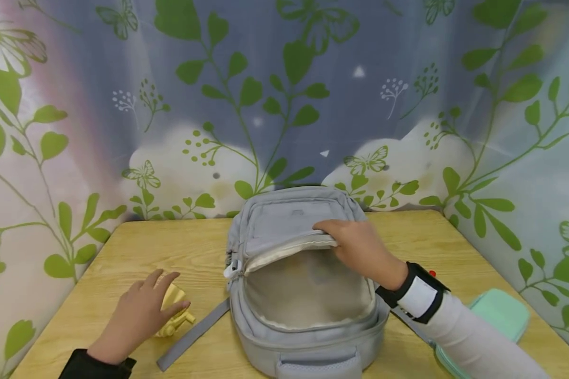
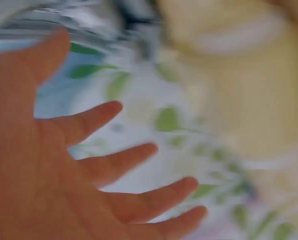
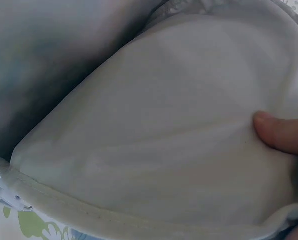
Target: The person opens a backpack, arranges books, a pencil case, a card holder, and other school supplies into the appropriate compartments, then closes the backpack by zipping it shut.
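A grey backpack (image 1: 294, 218) lies on the table with its main compartment unzipped, showing a pale lining (image 1: 308, 289). My right hand (image 1: 360, 245) grips the edge of its flap and holds it up. In the right wrist view the thumb (image 3: 278, 132) presses on the flap's inner lining (image 3: 153, 100). My left hand (image 1: 137, 310) is over the table left of the bag, fingers spread. Just beyond and partly behind that hand is a yellow object (image 1: 173, 300) with small protruding parts. Blurred yellow also fills the upper right of the left wrist view.
A mint-green case (image 1: 500, 313) lies at the right, partly hidden by my right sleeve. A small red thing (image 1: 432, 273) shows beside the wristband. One grey strap (image 1: 194, 334) stretches across the wooden table (image 1: 199, 237) at left. Leaf-patterned fabric (image 1: 246, 95) stands behind.
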The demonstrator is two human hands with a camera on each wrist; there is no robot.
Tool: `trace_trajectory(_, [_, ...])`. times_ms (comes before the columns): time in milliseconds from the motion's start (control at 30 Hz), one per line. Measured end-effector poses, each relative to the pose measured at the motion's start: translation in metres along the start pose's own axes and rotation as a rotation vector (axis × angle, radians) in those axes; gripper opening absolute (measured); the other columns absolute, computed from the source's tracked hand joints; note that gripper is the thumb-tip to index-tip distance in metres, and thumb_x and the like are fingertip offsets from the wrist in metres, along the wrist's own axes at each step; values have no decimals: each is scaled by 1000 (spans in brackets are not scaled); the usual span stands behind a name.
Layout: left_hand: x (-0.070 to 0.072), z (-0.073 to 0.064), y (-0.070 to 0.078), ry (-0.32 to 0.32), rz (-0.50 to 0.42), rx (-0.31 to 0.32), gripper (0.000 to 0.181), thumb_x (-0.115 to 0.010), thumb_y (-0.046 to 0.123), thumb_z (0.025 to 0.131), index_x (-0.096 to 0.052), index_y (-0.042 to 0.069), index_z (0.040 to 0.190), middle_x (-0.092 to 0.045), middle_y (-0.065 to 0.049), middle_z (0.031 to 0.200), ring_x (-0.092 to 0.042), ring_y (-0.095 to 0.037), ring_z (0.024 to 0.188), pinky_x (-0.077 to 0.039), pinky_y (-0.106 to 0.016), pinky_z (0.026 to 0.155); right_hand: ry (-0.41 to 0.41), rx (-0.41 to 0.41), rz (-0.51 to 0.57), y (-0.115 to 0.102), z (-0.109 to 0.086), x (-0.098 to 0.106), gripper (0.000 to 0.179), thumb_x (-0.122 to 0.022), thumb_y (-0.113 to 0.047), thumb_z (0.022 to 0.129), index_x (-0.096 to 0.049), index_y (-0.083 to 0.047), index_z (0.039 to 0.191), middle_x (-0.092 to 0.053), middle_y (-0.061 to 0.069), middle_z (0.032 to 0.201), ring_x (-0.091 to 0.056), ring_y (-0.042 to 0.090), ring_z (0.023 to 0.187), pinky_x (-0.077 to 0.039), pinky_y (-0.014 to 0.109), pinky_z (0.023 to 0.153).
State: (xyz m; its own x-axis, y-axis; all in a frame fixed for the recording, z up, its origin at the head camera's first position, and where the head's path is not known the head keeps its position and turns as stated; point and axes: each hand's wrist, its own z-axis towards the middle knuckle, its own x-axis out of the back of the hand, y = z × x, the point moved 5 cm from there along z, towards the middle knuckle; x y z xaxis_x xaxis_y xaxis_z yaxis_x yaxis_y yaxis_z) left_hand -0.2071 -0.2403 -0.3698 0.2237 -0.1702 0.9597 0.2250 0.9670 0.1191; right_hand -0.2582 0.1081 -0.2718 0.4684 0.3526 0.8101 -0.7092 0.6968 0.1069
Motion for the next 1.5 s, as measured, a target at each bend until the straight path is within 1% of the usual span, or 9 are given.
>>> trace_trajectory(133, [-28,-3,-24,-152,-112,42,80,-65,54,80,-44,0,134,-40,-40,127,-52,-58,92,-45,-61,67,-9,-9,5,1,-1,1,45,-65,14,71,-66,-10,109,-72,6,100,-69,19,77,-48,27,51])
trace_trajectory(300, [-41,-3,-30,-159,-133,34,85,-74,49,72,-41,3,135,-39,-38,127,-52,-56,88,-47,-57,61,-14,-26,14,3,-4,1,39,-69,9,73,-67,-11,107,-72,4,98,-69,18,78,-53,30,56])
trace_trajectory(500, [-38,-3,-28,-107,-129,44,76,-79,34,71,-44,7,133,-44,-34,120,-52,-50,82,-46,-47,54,-37,-55,31,4,-6,0,38,-70,7,74,-68,-12,107,-72,4,99,-69,18,80,-54,32,60])
trace_trajectory(767, [-35,-1,-21,-190,-238,58,71,-77,27,73,-44,5,132,-46,-32,120,-55,-47,87,-47,-47,62,-50,-79,41,7,-8,0,37,-71,3,76,-68,-13,108,-72,3,101,-69,18,84,-55,34,64])
trace_trajectory(933, [-13,-5,-11,-137,-344,10,72,-77,29,75,-43,5,134,-47,-28,122,-56,-42,98,-50,-47,70,-49,-78,44,7,-9,-1,34,-71,2,77,-68,-15,107,-72,2,100,-69,17,83,-55,33,63])
trace_trajectory(1033, [16,-9,12,-86,-434,-62,69,-75,34,78,-43,13,136,-48,-18,127,-54,-34,107,-51,-46,77,-55,-84,43,7,-7,-1,36,-70,4,76,-68,-14,108,-72,3,101,-69,18,85,-55,34,63])
trace_trajectory(1200, [45,-10,76,-147,-633,-211,64,-68,41,84,-39,31,139,-46,-5,136,-53,-13,99,-49,-25,71,-62,-102,30,8,-1,1,40,-69,7,75,-67,-13,110,-72,4,102,-69,20,87,-54,34,62])
trace_trajectory(1367, [41,13,131,-245,-741,-274,64,-65,46,85,-36,33,141,-46,-2,138,-54,-13,99,-49,-25,74,-48,-97,13,7,7,6,42,-69,8,75,-67,-12,111,-72,5,102,-68,20,83,-54,32,60])
trace_trajectory(1500, [28,44,173,-254,-638,-321,65,-62,48,87,-37,25,143,-48,-2,134,-53,-13,92,-45,-26,70,-27,-85,6,6,14,8,41,-69,8,75,-67,-12,111,-72,5,99,-67,19,75,-53,31,58])
